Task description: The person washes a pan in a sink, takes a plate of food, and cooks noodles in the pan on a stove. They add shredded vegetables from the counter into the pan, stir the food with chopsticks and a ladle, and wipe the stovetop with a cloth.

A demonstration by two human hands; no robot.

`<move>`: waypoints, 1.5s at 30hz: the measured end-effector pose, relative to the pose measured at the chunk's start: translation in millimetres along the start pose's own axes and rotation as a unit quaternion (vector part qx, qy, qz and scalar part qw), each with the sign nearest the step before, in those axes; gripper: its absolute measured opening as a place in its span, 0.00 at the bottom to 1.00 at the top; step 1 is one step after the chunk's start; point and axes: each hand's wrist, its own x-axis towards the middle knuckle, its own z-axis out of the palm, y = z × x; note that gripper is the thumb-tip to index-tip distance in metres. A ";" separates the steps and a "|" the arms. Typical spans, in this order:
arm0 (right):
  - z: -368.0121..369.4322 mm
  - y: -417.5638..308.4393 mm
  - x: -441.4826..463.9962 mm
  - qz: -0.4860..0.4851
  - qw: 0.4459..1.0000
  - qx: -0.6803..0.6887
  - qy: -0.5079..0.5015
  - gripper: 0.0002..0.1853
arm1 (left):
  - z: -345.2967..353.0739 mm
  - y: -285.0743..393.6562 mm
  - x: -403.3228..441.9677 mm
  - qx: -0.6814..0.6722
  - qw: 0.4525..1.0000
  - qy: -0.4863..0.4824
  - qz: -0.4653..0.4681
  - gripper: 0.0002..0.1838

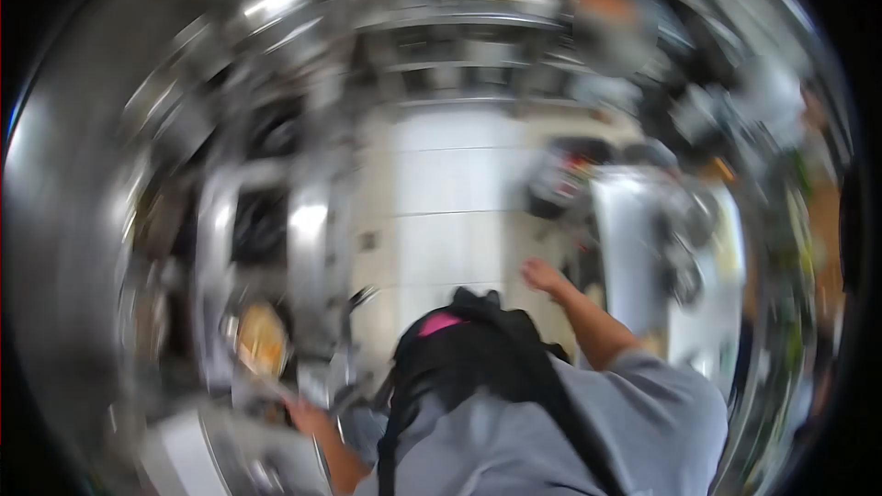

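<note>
blur smears the bent, black-rimmed view, while glare streaks the steel surface [309,225].

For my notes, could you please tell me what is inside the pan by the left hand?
The pan by the left hand holds yellow-orange contents, too blurred to identify. Whatever lies beneath them is covered and cannot be seen.

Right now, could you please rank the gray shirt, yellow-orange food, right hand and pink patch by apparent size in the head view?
1. Gray shirt
2. Yellow-orange food
3. Right hand and pink patch: too alike through the blur to rank.
</note>
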 end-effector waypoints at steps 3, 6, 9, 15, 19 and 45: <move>-13.0 -26.6 -44.3 0.146 0.957 0.227 0.104 0.15 | 24.3 35.1 12.9 0.091 0.987 -0.134 0.015 0.29; -35.2 -37.1 -84.7 0.165 0.922 0.311 0.162 0.13 | 59.5 99.3 12.8 0.059 0.962 -0.244 0.106 0.29; -47.2 -41.7 -126.9 0.180 0.895 0.349 0.210 0.12 | 85.1 161.3 16.6 0.021 0.921 -0.348 0.173 0.29; -65.2 -35.1 -228.9 0.216 0.839 0.152 0.475 0.11 | 117.0 254.8 14.3 -0.009 0.822 -0.510 0.255 0.29; -69.0 -12.4 -318.7 0.430 0.711 -0.087 0.549 0.19 | 120.1 290.8 4.8 0.004 0.771 -0.575 0.274 0.29; -253.9 -167.8 35.9 -0.189 0.838 0.208 0.468 0.19 | 27.5 598.6 -10.4 -0.570 0.694 -0.433 0.081 0.30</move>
